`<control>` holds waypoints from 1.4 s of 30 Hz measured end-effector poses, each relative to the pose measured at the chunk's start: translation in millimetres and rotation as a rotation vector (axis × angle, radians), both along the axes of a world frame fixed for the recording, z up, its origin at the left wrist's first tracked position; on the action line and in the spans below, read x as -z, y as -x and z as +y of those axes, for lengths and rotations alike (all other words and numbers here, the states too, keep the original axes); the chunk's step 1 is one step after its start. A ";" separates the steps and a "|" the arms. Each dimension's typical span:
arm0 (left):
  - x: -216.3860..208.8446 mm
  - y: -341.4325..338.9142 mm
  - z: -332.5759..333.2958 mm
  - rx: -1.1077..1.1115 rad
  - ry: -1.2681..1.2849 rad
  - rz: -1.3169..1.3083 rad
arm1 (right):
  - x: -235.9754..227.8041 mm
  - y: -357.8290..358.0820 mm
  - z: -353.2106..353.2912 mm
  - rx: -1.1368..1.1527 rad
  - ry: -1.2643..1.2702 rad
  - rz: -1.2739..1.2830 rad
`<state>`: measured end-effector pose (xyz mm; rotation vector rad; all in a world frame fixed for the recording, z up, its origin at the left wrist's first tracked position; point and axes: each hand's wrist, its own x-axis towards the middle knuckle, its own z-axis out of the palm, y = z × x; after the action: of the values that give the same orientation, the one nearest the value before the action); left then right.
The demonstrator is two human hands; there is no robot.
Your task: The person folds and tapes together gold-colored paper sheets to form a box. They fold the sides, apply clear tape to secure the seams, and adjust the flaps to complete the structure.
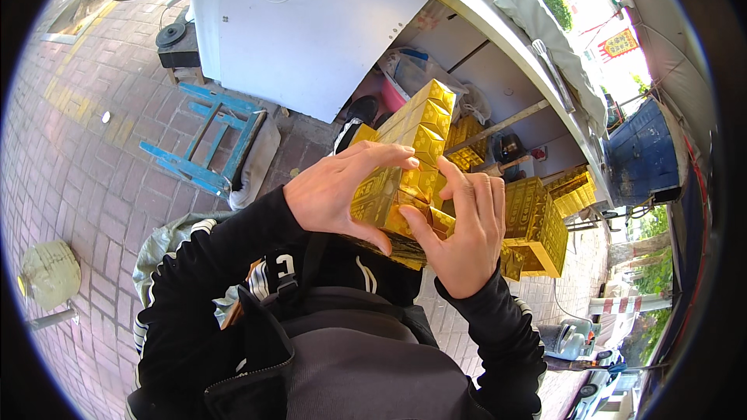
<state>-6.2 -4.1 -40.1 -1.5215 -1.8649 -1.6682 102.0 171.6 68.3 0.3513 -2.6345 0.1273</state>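
A long stack of shiny gold foil paper (416, 136) is held up in front of my chest, tilted so that its far end points up and away. My left hand (342, 190) grips its left side, fingers curled over the top edge. My right hand (467, 225) holds the near right end, thumb pressed on the gold sheets and fingers spread along the side. Both arms wear black sleeves with white stripes.
More gold foil bundles (537, 225) lie below on the brick pavement and on the shelf under a metal stall counter (498, 39). A white panel (303, 31) stands behind, a blue wooden frame (210, 148) lies at the left, and a blue tarp (642, 155) is at the right.
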 end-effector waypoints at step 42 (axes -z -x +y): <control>-8.5 1.5 -6.0 -0.006 0.106 -0.009 | -26.7 22.1 -6.1 -0.360 -0.314 -0.293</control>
<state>-7.7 -10.1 -31.6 -1.5489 -1.9897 -1.5997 79.9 165.5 95.0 0.9802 -2.8513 -0.1316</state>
